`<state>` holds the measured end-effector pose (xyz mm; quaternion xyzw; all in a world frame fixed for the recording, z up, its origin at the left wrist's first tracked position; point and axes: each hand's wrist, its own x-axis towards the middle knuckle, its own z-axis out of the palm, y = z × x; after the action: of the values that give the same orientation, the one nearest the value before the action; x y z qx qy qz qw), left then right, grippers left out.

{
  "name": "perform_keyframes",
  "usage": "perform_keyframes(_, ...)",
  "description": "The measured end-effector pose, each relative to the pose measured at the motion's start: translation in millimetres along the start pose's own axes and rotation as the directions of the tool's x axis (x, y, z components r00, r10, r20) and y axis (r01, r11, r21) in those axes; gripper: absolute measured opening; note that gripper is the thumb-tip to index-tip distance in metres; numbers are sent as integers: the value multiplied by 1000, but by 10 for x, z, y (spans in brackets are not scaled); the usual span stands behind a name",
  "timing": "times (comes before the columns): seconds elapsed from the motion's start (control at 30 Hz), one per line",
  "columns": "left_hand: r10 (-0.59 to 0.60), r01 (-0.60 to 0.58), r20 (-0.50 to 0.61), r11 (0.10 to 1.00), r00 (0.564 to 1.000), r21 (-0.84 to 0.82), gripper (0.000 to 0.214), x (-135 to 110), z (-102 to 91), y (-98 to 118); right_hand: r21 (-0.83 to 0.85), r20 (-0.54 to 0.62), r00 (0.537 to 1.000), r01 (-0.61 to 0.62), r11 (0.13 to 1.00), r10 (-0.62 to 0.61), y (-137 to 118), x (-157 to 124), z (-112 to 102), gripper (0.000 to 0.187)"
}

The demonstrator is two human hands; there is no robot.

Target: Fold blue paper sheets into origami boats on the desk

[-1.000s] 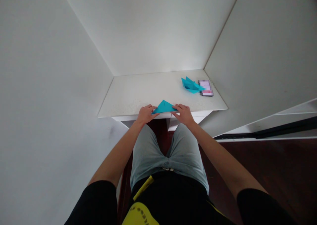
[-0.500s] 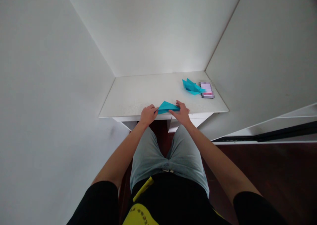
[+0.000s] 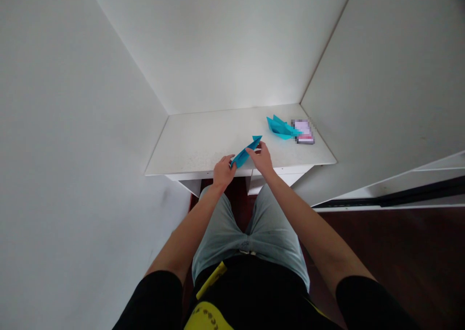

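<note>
A folded piece of blue paper (image 3: 244, 156) slants up to the right over the front part of the white desk. My left hand (image 3: 224, 171) pinches its lower left end. My right hand (image 3: 262, 157) grips its side nearer the upper right tip, thumb on the face turned to me. A small folded point juts out at that upper tip. Farther back on the right lies a second blue paper piece (image 3: 281, 128), folded into pointed flaps and touched by neither hand.
The white desk (image 3: 192, 141) fits between a left wall and a right panel (image 3: 381, 102). A pixelated flat pinkish thing (image 3: 303, 131) lies beside the second paper piece at the right. Below the desk's front edge is a white drawer unit (image 3: 254, 185).
The held paper has turned from lying nearly level to slanting up to the right. My left hand has moved slightly right and down; my right hand has shifted up its side.
</note>
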<state>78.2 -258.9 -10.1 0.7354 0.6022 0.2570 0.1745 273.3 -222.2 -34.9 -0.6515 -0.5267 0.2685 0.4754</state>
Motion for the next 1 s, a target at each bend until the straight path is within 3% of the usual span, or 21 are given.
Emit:
perform_keyframes(0.1, -38, 38, 32, 999, 999, -25, 52, 18, 25, -4, -86, 45, 999, 24, 996, -20, -39, 44, 24, 60)
perform_keyframes(0.23, 1, 3, 165, 1000, 986, -20, 63, 101, -9, -40, -281, 149, 989, 33, 959, 9, -54, 45, 43, 33)
perform_keyframes(0.3, -4, 16, 210, 998, 978, -58, 68, 180, -32, -64, -371, 172, 985, 62, 927, 3, -75, 36, 63, 28)
perform_keyframes(0.5, -56, 120, 297, 971, 953, -204, 81, 452, -42, -96, -444, 135, 991, 44, 895, 18, -183, 22, 148, 24)
perform_keyframes(0.73, -111, 221, 355, 932, 928, -286, 107, 571, -111, -125, -475, 140, 990, 90, 876, -26, -179, -22, 158, 27)
perform_keyframes(0.87, -40, 167, 366, 933, 930, -320, 96, 573, -134, -155, -427, 261, 956, 236, 873, -131, -133, -15, 100, 39)
perform_keyframes(1.0, -8, 156, 373, 917, 928, -368, 85, 565, -100, -196, -385, 324, 936, 266, 883, -141, -94, 5, 58, 43)
